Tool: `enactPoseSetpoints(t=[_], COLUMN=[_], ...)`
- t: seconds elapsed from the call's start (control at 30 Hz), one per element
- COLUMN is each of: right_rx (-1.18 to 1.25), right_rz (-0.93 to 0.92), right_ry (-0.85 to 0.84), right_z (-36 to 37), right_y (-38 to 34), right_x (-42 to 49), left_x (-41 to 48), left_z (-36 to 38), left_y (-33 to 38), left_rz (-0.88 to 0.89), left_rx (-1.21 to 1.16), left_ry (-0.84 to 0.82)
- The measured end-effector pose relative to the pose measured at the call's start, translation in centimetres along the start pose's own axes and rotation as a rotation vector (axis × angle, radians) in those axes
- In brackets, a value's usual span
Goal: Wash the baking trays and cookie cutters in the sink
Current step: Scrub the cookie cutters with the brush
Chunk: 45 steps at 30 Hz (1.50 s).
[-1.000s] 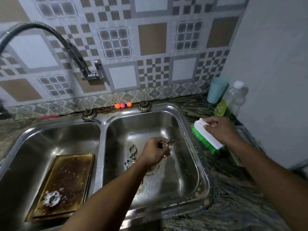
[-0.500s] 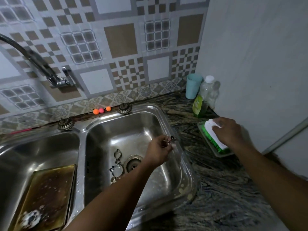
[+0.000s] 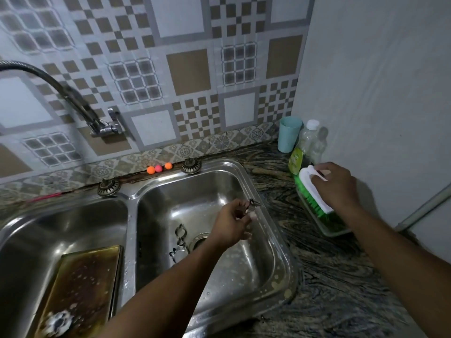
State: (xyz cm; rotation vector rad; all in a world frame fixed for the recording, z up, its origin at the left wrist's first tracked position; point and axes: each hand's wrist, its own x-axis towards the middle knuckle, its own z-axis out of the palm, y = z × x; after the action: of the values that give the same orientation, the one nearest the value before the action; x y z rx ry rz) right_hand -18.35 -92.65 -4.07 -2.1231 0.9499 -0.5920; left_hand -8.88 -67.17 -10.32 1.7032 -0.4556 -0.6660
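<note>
My left hand (image 3: 230, 224) pinches a small metal cookie cutter (image 3: 251, 206) above the right basin (image 3: 266, 272) of a steel double sink. Two more cookie cutters (image 3: 181, 242) lie on that basin's floor beside the drain. A browned baking tray (image 3: 80, 286) with a blob of foam lies in the left basin (image 3: 29, 240). My right hand (image 3: 335, 186) grips a white scrub brush (image 3: 314, 191) with green bristles, which sits in a small clear tray (image 3: 328, 230) on the counter to the right.
A flexible tap (image 3: 80, 108) comes out of the tiled wall over the left basin. A teal cup (image 3: 290, 134) and a dish soap bottle (image 3: 306, 147) stand in the back right corner. Three small orange and pink balls (image 3: 159, 168) and two bronze drain plugs (image 3: 191, 165) sit along the sink's back rim.
My right hand carried the brush right and set it down into the clear tray on the counter. My left hand lifted the cutter slightly toward the basin's right wall.
</note>
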Motion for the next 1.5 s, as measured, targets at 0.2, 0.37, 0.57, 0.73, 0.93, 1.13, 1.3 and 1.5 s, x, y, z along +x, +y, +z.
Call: enactPoseSetpoints(t=[0.2, 0.37, 0.57, 0.73, 0.93, 1.13, 1.3, 1.5], right_rx=[0.146, 0.059, 0.069, 0.014, -0.052, 0.215, 0.573, 0.652], right_rz=[-0.372, -0.511, -0.781, -0.886, -0.887, -0.748, -0.171, -0.1], right_ry=[-0.228, -0.366, -0.315, -0.175, -0.172, -0.219, -0.285, -0.579], right_z=[5.2, 8.7, 13.6, 15.0, 14.9, 18.2, 17.9, 19.4], right_y=[-8.3, -9.6, -15.3, -16.8, -14.7, -18.4, -16.9, -18.5], right_x=[-4.1, -8.0, -12.1, -14.1, -14.2, -15.9, -14.5, -14.5], left_x=[-1.3, -4.4, -6.3, -7.3, -7.9, -8.2, -8.8, -8.6], left_z=[-4.2, -10.1, -14.7, -16.3, -20.4, -20.8, -21.5, -21.4], left_y=[0.8, -0.1, -0.4, -0.8, -0.2, 1.1, 0.0, -0.3], left_rz=[0.019, 0.055, 0.078, 0.02, -0.028, 0.004, -0.011, 0.042], left_rx=[-0.104, -0.043, -0.061, -0.097, -0.246, -0.385, -0.382, -0.284], left_ry=[0.026, 0.145, 0.249, 0.276, 0.358, 0.239, 0.283, 0.251])
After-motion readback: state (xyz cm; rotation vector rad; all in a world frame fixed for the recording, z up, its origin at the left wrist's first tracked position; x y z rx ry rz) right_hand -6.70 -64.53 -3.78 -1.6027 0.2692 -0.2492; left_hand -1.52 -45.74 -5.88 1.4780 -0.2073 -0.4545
